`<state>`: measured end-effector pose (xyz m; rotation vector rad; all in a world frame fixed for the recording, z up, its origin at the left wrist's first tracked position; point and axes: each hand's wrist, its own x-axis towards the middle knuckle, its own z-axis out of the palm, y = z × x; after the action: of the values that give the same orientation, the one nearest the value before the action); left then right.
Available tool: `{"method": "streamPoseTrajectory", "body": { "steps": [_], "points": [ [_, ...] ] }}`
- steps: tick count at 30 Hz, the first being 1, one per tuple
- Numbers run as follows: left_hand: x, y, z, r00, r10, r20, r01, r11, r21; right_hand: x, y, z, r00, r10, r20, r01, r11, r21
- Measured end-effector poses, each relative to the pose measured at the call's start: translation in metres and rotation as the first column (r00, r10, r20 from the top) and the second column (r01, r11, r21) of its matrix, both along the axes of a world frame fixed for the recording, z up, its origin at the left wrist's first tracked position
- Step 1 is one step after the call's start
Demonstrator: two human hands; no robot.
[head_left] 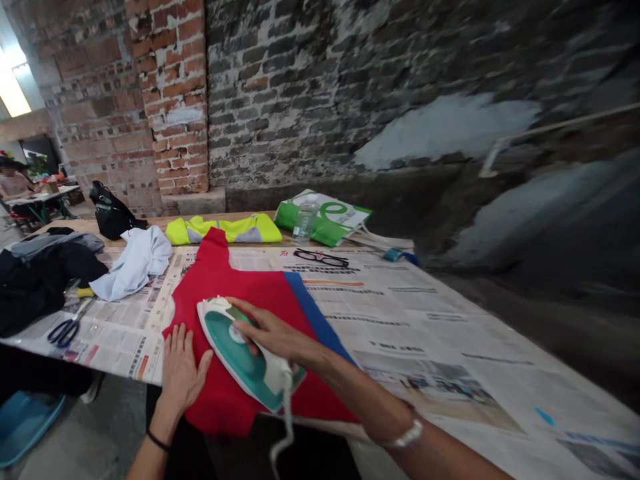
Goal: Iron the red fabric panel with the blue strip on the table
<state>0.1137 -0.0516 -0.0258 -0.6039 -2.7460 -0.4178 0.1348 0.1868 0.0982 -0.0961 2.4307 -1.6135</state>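
Note:
A red garment [255, 290] with a blue edge lies spread on the newspaper-covered table, its near end hanging over the front edge. My right hand [263, 330] is closed around the handle of a teal and white clothes iron [233, 357], which rests on the red cloth with its tip pointing away and to the left. The iron's white cord [287, 413] trails down toward me. Flat on the left side of the garment, my left hand [183, 367] has its fingers stretched out and holds nothing.
Scissors [65, 331], a pale shirt [135, 263] and dark clothes [45, 280] lie on the left. A yellow vest [225, 229], clear bottle [305, 220], green-white bag [333, 217] and eyeglasses [321, 258] are farther back. A brick wall [300, 100] rises behind. A blue basin [27, 420] stands below left.

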Motion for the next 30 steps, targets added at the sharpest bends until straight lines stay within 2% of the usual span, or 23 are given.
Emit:
{"method": "streamPoseTrajectory", "body": {
  "steps": [3, 6, 9, 11, 13, 16, 18, 20, 23, 25, 26, 28, 30],
  "points": [
    [0.001, 0.0, 0.002, 0.999, 0.003, 0.034, -0.003, 1.0, -0.008, -0.044, -0.028, 0.001, 0.992, -0.129, 0.006, 0.129, 0.991, -0.026],
    [-0.001, -0.002, 0.003, 0.998, -0.002, 0.067, -0.002, 0.999, 0.05, -0.086, -0.049, 0.006, 0.969, -0.247, 0.026, 0.248, 0.968, -0.042],
    [-0.003, -0.004, 0.001, 0.996, -0.017, 0.086, 0.003, 0.987, 0.16, -0.104, -0.056, 0.013, 0.961, -0.274, 0.034, 0.275, 0.961, -0.037],
    [-0.004, -0.006, 0.0, 0.995, -0.016, 0.097, -0.008, 0.971, 0.239, -0.096, -0.051, 0.017, 0.975, -0.221, 0.037, 0.222, 0.974, -0.043],
    [-0.005, -0.006, -0.001, 0.994, 0.003, 0.106, -0.035, 0.951, 0.306, -0.075, -0.038, 0.018, 0.994, -0.109, 0.031, 0.11, 0.993, -0.045],
    [-0.004, -0.006, -0.002, 0.993, 0.013, 0.115, -0.053, 0.932, 0.359, -0.035, -0.001, 0.019, 0.994, 0.099, 0.055, -0.098, 0.995, -0.022],
    [-0.005, -0.006, 0.0, 0.993, -0.002, 0.12, -0.043, 0.926, 0.375, -0.012, 0.032, 0.021, 0.973, 0.202, 0.109, -0.207, 0.978, 0.037],
    [-0.005, -0.007, 0.001, 0.991, -0.018, 0.13, -0.035, 0.918, 0.395, 0.005, 0.066, 0.025, 0.951, 0.274, 0.141, -0.294, 0.943, 0.154],
    [-0.002, -0.012, 0.004, 0.992, -0.008, 0.128, -0.053, 0.886, 0.461, 0.019, 0.103, 0.033, 0.92, 0.374, 0.115, -0.39, 0.856, 0.339],
    [0.0, -0.018, 0.005, 0.998, 0.022, 0.058, -0.048, 0.867, 0.495, 0.024, 0.112, 0.038, 0.905, 0.414, 0.093, -0.416, 0.82, 0.393],
    [0.001, -0.023, 0.005, 0.999, 0.039, 0.006, -0.037, 0.871, 0.49, 0.025, 0.111, 0.039, 0.903, 0.421, 0.085, -0.419, 0.819, 0.391],
    [0.0, -0.036, 0.004, 0.996, 0.062, -0.07, -0.026, 0.898, 0.439, 0.024, 0.103, 0.041, 0.895, 0.439, 0.08, -0.439, 0.834, 0.335],
    [-0.007, -0.053, 0.004, 0.997, 0.048, -0.061, -0.021, 0.922, 0.387, 0.02, 0.088, 0.041, 0.882, 0.468, 0.059, -0.463, 0.836, 0.294]
  ]
}}
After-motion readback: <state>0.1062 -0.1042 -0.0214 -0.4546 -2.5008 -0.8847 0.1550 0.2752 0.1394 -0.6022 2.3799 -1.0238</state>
